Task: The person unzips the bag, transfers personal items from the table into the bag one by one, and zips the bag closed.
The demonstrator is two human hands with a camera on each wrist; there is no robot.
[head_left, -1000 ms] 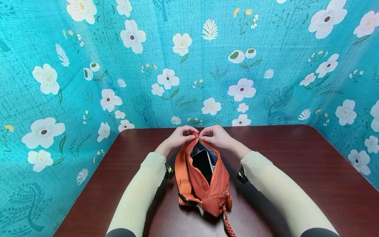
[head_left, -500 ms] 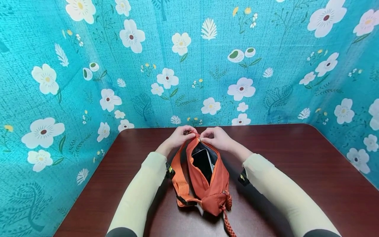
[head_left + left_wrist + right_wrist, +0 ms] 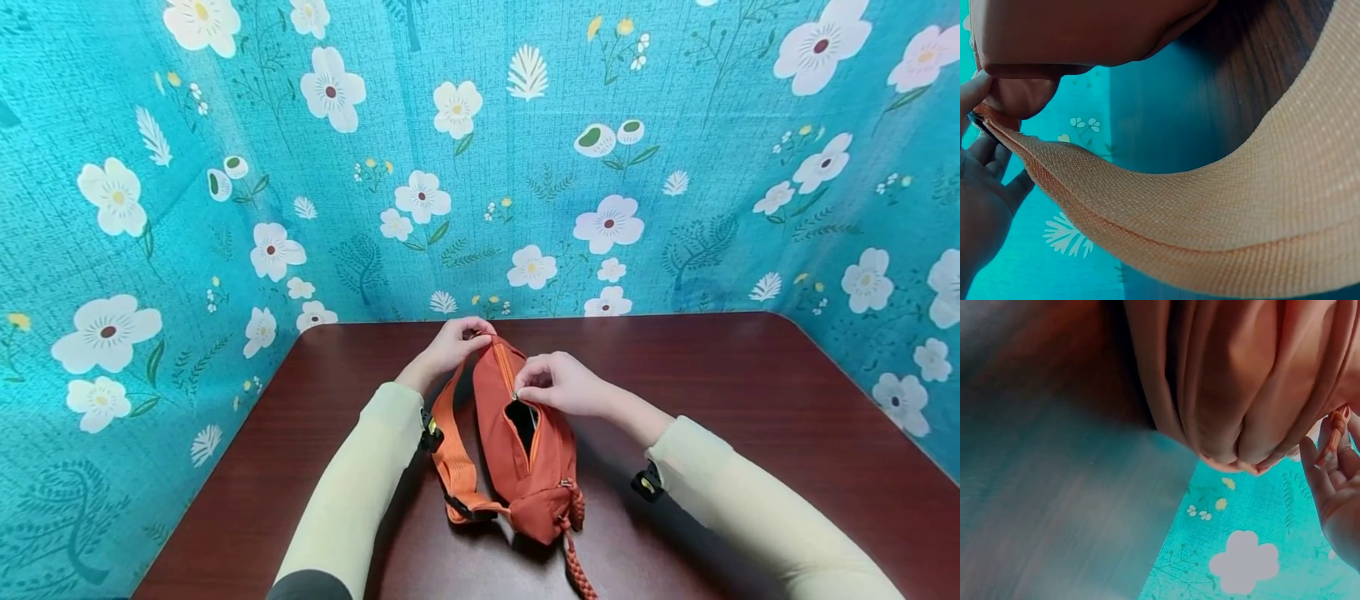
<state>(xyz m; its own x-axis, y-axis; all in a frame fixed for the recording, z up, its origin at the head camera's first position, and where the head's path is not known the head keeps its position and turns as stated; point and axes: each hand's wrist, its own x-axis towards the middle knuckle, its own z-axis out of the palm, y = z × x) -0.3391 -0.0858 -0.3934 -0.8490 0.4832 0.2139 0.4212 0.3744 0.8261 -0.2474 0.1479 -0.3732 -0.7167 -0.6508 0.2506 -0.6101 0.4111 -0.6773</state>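
Observation:
An orange-red waist bag (image 3: 495,417) lies lengthwise on the table, its top zipper partly closed. The far end of the bag is pinched by my left hand (image 3: 452,343); in the left wrist view those fingers (image 3: 1017,187) are at the spot where the woven strap (image 3: 1210,212) meets the bag. Midway along the zipper, my right hand (image 3: 562,383) pinches the zipper pull (image 3: 515,397). The right wrist view shows the pull's orange cord (image 3: 1337,434) between the fingers. Nearer the body a dark gap (image 3: 522,423) stays unzipped, and most of the phone inside is hidden.
The orange strap (image 3: 455,458) loops along the bag's left side with a black buckle (image 3: 468,510). A braided cord (image 3: 576,567) hangs from the near end toward the table's front. Flowered blue cloth (image 3: 480,167) stands behind the dark red table (image 3: 712,400).
My right hand has drawn the zipper pull from the far end toward the body, closing the far part of the opening and covering most of the phone. The left hand stays at the far end.

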